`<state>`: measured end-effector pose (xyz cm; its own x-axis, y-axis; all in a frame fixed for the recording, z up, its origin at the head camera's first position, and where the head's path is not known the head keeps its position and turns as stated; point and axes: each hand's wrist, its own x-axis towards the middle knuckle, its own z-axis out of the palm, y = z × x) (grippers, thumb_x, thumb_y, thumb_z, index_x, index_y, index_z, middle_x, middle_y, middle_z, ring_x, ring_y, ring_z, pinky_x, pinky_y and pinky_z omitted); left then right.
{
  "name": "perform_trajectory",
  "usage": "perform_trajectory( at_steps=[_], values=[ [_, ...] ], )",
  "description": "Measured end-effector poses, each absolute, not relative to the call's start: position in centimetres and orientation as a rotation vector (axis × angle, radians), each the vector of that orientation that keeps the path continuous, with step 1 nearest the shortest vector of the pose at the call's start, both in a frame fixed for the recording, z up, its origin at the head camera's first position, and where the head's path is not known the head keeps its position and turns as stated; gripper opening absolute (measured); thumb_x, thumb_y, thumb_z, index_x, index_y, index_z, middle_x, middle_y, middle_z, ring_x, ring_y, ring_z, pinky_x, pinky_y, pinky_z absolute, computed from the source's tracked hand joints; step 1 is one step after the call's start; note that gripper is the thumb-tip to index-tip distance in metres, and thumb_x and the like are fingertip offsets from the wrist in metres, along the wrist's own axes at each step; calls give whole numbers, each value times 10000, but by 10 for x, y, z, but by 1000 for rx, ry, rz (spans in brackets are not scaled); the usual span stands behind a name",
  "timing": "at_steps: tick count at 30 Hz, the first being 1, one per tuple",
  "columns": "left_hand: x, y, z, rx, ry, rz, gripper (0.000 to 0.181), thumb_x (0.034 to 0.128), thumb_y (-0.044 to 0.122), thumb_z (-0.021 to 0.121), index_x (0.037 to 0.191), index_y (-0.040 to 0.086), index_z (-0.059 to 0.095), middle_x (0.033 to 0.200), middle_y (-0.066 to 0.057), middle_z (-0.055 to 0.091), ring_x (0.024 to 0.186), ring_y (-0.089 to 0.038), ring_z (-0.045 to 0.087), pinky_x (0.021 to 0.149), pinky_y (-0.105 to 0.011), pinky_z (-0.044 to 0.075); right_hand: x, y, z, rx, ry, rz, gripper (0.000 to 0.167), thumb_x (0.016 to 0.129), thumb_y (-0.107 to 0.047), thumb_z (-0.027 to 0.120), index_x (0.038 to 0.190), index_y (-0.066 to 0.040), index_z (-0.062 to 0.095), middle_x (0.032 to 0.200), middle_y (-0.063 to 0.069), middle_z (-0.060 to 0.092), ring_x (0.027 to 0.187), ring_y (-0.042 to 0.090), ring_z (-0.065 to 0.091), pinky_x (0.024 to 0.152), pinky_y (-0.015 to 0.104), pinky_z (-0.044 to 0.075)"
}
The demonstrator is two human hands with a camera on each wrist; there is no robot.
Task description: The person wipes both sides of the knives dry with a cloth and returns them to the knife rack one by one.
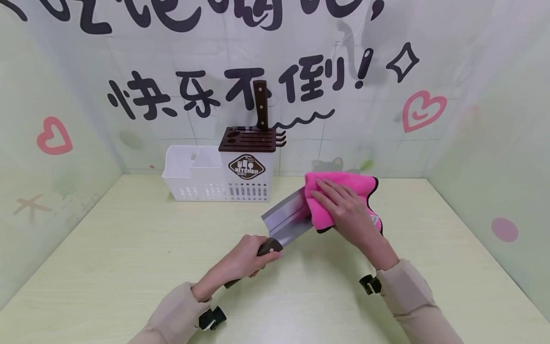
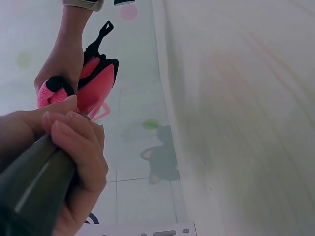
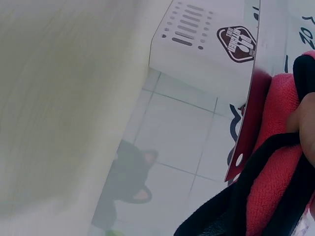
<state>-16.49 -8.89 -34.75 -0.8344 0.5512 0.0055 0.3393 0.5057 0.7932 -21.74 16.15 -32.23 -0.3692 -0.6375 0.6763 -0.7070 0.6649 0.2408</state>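
In the head view the left hand [image 1: 247, 257] grips the dark handle [image 1: 269, 245] of a wide-bladed cleaver [image 1: 289, 217], held tilted up to the right above the table. The right hand [image 1: 350, 212] holds a pink cloth [image 1: 320, 210] with black edging against the far part of the blade, which the cloth covers. The left wrist view has the left fingers [image 2: 81, 142] curled round the handle [image 2: 34, 184]. From the right wrist, the cloth [image 3: 280, 108] lies along the blade [image 3: 256, 98], whose corner with a hole sticks out; part of the right hand [image 3: 306, 128] shows.
A white plastic rack [image 1: 193, 174] stands at the table's back, left of centre. Its brown slotted top [image 1: 247, 143] holds another knife with a brown handle [image 1: 260, 105] pointing up. Printed sheeting [image 1: 365, 138] hangs behind and at both sides of the pale table [image 1: 107, 263].
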Motion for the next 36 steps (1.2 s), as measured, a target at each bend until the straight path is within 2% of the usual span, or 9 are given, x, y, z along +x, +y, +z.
perform_trajectory(
  at_steps=[6, 13, 17, 21, 27, 36],
  values=[
    [-165, -90, -347, 760, 2479, 1258, 294, 873, 268, 570, 706, 39, 489, 484, 30, 425, 341, -46, 372, 336, -184, 312, -218, 164, -323, 1019, -2107, 104, 566, 607, 51, 769, 1140, -31, 594, 1194, 178, 541, 1139, 317, 477, 919, 439, 407],
    [-165, -92, -345, 773, 2474, 1264, 313, 873, 288, 567, 711, 31, 491, 473, 28, 425, 331, -47, 374, 330, -195, 308, -217, 166, -324, 1009, -2109, 124, 546, 620, 55, 760, 1133, -38, 600, 1193, 177, 542, 1138, 311, 479, 911, 448, 410],
    [-165, -92, -345, 738, 2501, 1245, 303, 814, 261, 648, 715, 19, 494, 481, 21, 427, 334, -51, 380, 338, -195, 315, -217, 168, -325, 1008, -2108, 127, 547, 617, 60, 760, 1131, -40, 602, 1190, 177, 543, 1137, 309, 480, 897, 450, 420],
    [-166, -93, -344, 693, 2549, 1232, 261, 753, 155, 708, 762, -8, 506, 507, 5, 435, 342, -58, 383, 350, -194, 326, -216, 171, -326, 1004, -2114, 133, 539, 620, 70, 753, 1126, -37, 604, 1188, 182, 543, 1133, 314, 482, 891, 454, 423],
    [-165, -94, -344, 694, 2549, 1253, 124, 794, 29, 618, 820, -35, 515, 521, -19, 474, 347, -56, 412, 332, -208, 368, -216, 173, -326, 985, -2122, 144, 544, 614, 64, 761, 1126, -35, 603, 1183, 193, 542, 1120, 324, 490, 884, 463, 426],
    [-163, -93, -342, 657, 2583, 1295, 162, 755, -39, 564, 863, -48, 444, 583, -61, 511, 342, -75, 456, 320, -252, 404, -216, 179, -325, 910, -2109, 168, 548, 592, 62, 780, 1105, -37, 616, 1128, 204, 569, 1034, 366, 538, 820, 480, 461]
  ],
)
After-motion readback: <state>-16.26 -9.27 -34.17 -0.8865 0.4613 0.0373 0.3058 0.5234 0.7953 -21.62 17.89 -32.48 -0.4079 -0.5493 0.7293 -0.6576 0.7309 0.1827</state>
